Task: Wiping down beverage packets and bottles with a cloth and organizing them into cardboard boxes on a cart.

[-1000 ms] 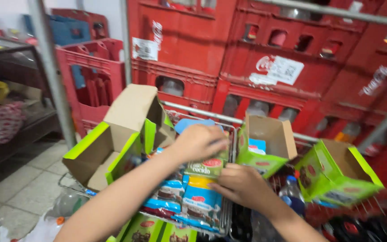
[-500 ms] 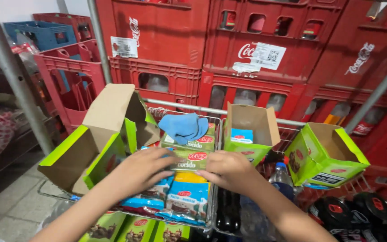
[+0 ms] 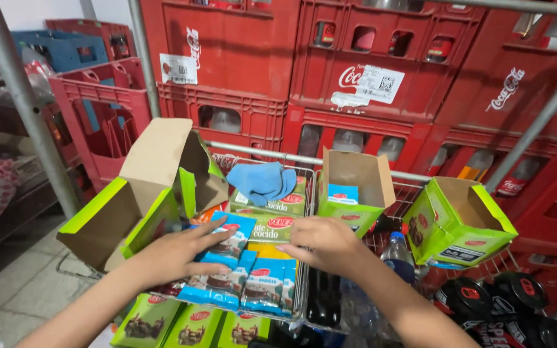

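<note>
Resting flat, the left hand [image 3: 175, 254] lies fingers spread on a blue snack packet [image 3: 225, 240], gripping nothing. More blue packets [image 3: 267, 288] lie just below and between both hands. Right hand [image 3: 327, 243] curls loosely, palm down, over a green packet [image 3: 271, 227] at the wire basket [image 3: 302, 303] edge; grip unclear. Beyond the fingertips: blue cloth [image 3: 262, 181] and open green cartons [image 3: 457, 222]. Red crates [image 3: 369, 71] stand behind.

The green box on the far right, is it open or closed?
Open. The green box has its top flaps standing up, and you can see its bare brown inside. Whether anything lies at the bottom cannot be told.
</note>
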